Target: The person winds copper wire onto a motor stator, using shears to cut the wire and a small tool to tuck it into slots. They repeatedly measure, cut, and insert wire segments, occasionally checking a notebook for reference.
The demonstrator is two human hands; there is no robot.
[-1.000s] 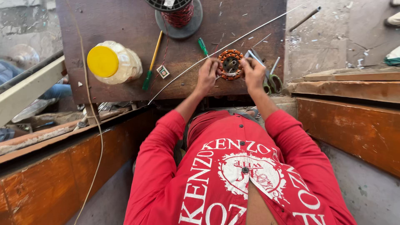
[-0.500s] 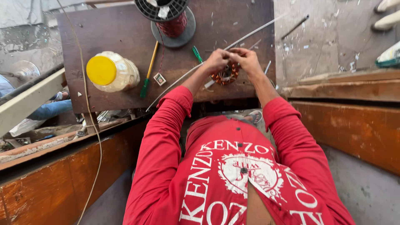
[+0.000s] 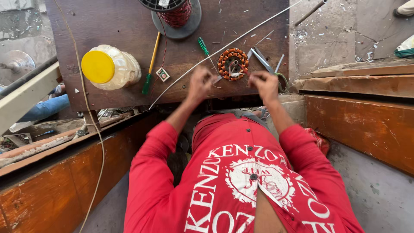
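Observation:
A round stator (image 3: pixel 233 64) with copper-coloured windings lies on the dark wooden board (image 3: pixel 125 30). My left hand (image 3: pixel 200 82) is just below and left of it, blurred, with its fingers curled on a thin wire that runs up to the stator. On the other side, my right hand (image 3: pixel 264 82) sits below and right of the stator, off it, with its fingers pinched together. Blur hides whether anything is in that pinch. Red sleeves cover both arms.
Scissors (image 3: pixel 264 60) lie right of the stator and a small green screwdriver (image 3: pixel 202 45) lies left of it. Also on the board: a yellow-and-green screwdriver (image 3: pixel 151 64), a yellow-lidded plastic jar (image 3: pixel 108 67), a spool of red wire (image 3: pixel 174 13), a long pale rod (image 3: pixel 241 34). Wooden beams (image 3: pixel 362 82) flank me.
Both hands were on the stator, holding it. They have come off it and drawn back toward my body, and the stator now lies on the board.

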